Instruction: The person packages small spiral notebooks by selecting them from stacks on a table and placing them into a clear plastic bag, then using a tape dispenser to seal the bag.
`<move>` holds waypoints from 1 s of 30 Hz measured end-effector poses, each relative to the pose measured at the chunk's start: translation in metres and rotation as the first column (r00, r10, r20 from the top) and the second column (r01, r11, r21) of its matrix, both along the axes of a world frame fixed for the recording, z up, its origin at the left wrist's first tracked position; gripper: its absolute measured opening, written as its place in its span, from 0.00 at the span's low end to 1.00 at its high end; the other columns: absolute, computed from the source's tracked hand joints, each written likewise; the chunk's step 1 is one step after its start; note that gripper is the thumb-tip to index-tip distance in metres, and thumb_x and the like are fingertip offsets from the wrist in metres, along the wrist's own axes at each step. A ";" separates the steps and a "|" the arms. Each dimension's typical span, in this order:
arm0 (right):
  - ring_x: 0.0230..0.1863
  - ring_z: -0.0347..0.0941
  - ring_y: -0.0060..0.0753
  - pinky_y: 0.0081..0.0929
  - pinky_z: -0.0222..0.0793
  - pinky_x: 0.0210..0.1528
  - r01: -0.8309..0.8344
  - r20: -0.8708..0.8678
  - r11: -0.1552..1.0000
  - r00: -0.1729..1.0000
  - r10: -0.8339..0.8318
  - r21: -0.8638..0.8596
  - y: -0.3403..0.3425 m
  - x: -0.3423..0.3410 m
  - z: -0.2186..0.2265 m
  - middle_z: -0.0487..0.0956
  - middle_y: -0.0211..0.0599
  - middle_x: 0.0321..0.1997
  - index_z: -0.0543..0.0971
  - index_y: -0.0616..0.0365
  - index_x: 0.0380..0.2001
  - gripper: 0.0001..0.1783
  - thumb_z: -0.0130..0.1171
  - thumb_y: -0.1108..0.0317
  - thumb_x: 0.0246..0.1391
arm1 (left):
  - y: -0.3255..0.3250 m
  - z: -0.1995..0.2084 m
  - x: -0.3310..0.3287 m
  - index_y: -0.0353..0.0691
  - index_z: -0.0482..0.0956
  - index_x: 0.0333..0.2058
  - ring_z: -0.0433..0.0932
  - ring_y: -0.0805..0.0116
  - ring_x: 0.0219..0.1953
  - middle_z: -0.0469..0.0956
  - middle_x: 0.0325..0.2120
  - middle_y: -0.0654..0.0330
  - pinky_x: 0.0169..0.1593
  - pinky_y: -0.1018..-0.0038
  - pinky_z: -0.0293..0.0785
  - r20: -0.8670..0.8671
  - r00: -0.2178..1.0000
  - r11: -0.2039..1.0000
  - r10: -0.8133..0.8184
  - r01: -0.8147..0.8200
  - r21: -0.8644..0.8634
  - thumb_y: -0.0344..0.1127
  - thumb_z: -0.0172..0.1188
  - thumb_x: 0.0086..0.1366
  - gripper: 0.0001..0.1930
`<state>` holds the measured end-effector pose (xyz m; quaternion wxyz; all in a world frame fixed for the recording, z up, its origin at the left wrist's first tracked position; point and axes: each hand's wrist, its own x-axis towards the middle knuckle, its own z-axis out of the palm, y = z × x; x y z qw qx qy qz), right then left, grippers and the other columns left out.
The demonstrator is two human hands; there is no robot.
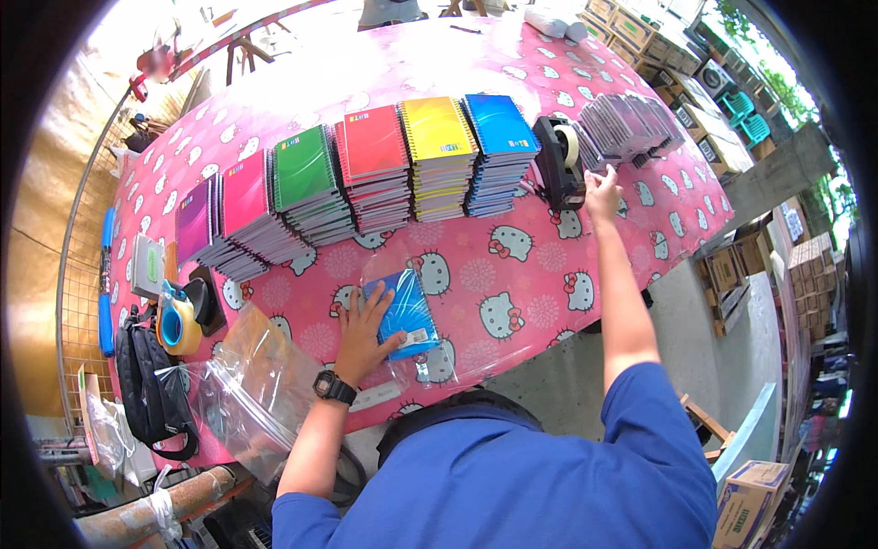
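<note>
My left hand point(363, 334) lies with fingers spread on a blue spiral notebook point(408, 309), holding it against the table. Clear plastic wrap point(400, 368) shows around that notebook. Stretched out far to the right, my right hand point(602, 195) is beside a black tape dispenser point(559, 174) carrying a roll of tape. Its fingers look drawn together in a pinch; whatever may be between them is too small to make out. Just beyond this hand are stacked notebooks in clear wrapping point(625, 128).
Tall notebook stacks form a row: purple point(194, 222), pink point(245, 194), green point(306, 169), red point(370, 142), yellow point(439, 128) and blue point(501, 125). Plastic sleeves point(251, 393), tape rolls point(178, 320) and a black bag point(151, 384) occupy the left side. Cartons point(718, 137) stand at right.
</note>
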<state>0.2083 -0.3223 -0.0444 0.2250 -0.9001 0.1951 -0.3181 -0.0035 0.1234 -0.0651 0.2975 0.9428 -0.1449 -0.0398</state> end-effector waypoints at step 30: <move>0.35 0.77 0.47 0.37 0.71 0.36 -0.753 -0.666 0.627 0.366 0.650 0.198 0.305 -0.149 0.031 0.78 0.50 0.31 0.75 0.61 0.30 0.28 0.70 0.49 0.32 | 0.013 -0.024 0.012 0.55 0.62 0.58 0.45 0.45 0.64 0.54 0.62 0.67 0.60 0.39 0.42 0.046 0.999 0.963 0.025 -0.011 -0.271 0.55 0.68 0.41 0.44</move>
